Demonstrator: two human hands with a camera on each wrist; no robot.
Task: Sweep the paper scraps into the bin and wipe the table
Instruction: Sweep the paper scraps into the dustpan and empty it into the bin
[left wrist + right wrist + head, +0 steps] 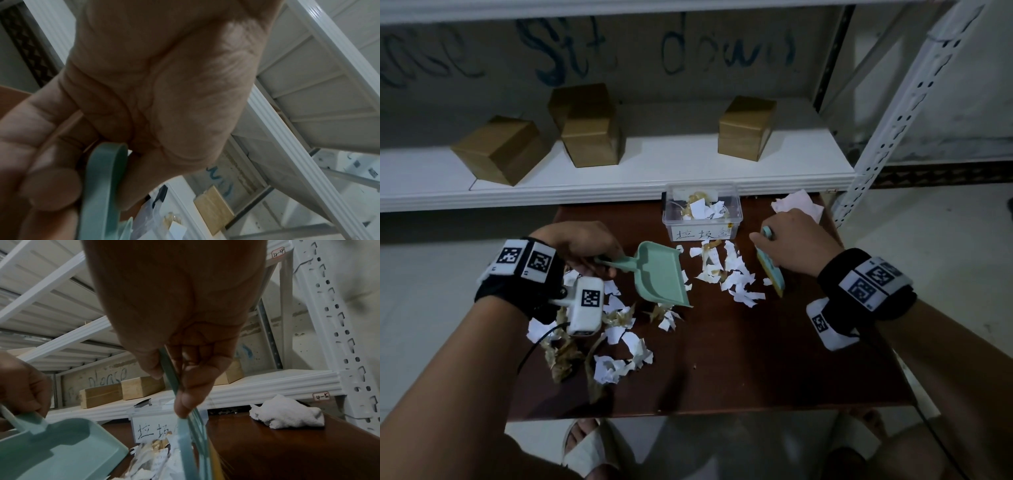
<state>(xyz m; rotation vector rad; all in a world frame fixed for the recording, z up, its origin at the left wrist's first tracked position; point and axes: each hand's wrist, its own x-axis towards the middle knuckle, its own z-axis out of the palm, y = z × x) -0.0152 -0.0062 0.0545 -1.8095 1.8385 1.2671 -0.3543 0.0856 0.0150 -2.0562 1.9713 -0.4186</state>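
Observation:
White and tan paper scraps lie scattered on the dark brown table, with a second heap nearer the front left. My left hand grips the handle of a mint-green dustpan, its mouth facing the scraps; the handle runs between my fingers. My right hand holds a small green brush at the right edge of the scraps; its handle is pinched under my thumb. A clear plastic bin with a handwritten label holds some scraps at the table's back.
A crumpled white cloth lies at the back right corner of the table. Behind the table runs a white metal shelf with three cardboard boxes. A shelf post stands at the right. My sandalled foot shows under the front edge.

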